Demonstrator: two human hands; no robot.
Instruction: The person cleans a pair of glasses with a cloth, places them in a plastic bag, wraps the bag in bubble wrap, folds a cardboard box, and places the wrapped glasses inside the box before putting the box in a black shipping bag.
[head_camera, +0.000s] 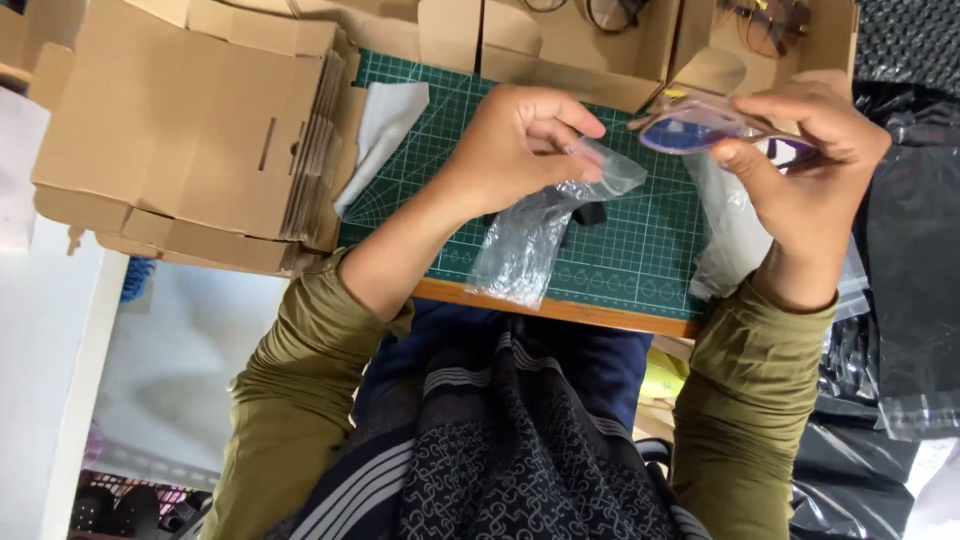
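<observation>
My left hand (515, 140) pinches the top of a clear crinkled plastic bag (530, 235), which hangs down over the green cutting mat (620, 250). Something small and dark shows inside or behind the bag. My right hand (815, 170) grips a pair of glasses with purple-tinted lenses (700, 132), held level just right of the bag's mouth. The two hands are close together above the mat, both in olive-green sleeves.
A stack of flat cardboard boxes (190, 130) lies at the left. Open cardboard boxes with glasses inside (610, 30) stand beyond the mat. A white cloth (385, 125) lies on the mat's left edge. Black and clear plastic bags (900, 260) pile up at the right.
</observation>
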